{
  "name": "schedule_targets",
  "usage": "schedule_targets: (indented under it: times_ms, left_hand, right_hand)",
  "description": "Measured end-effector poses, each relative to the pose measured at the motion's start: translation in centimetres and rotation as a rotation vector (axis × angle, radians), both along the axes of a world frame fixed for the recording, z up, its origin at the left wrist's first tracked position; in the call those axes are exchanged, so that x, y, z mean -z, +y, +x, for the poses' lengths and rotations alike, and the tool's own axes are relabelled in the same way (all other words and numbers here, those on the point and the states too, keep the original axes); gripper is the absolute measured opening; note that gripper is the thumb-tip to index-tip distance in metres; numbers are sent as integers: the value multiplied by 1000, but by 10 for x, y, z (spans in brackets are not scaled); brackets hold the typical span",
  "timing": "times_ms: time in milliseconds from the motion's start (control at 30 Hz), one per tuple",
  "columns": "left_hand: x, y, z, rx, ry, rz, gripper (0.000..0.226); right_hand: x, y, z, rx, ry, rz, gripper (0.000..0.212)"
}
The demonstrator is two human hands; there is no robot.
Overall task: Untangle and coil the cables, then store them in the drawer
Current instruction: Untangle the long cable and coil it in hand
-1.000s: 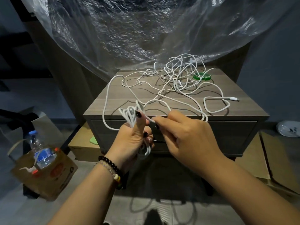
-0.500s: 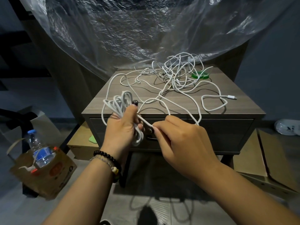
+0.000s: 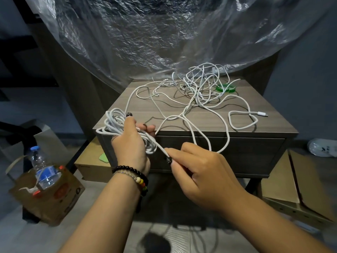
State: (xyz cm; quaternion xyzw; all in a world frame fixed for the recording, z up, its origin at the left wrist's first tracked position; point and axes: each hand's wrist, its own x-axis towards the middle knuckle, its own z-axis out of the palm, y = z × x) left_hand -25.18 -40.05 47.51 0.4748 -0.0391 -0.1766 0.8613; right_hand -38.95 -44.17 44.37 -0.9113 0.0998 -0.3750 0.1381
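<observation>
Left hand [image 3: 130,143] grips coiled cable [image 3: 114,123]; right hand [image 3: 202,172] pinches it.

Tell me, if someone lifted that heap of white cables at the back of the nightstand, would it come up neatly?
Probably not. The tangled cables look floppy: strands sag in loose curves across the nightstand, so they would likely droop and trail. The loops cross one another, so the whole knot would probably rise together. One strand already runs to the coil in the left hand, which may tug it.
</observation>
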Motion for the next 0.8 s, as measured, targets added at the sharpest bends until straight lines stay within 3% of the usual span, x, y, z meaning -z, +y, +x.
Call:
schedule_targets:
  times_ms: [133,267,433,600,800]
  left_hand:
    - [3,-2,2,-23,20,-5,32]
    - [2,3,18,21,124,-165,29]
    - [-1,18,23,404,236,-261,35]
    - [-2,32,-5,772,134,-70,21]
    - [4,34,-19,789,-147,234,41]
  right_hand:
    - [10,-15,-7,-103,78,149,36]
    - [11,-25,-14,-194,110,301,30]
    - [8,-35,-25,-162,124,439,20]
    - [10,-44,-33,-62,86,328,16]
    - [7,-39,-32,-91,-11,89,9]
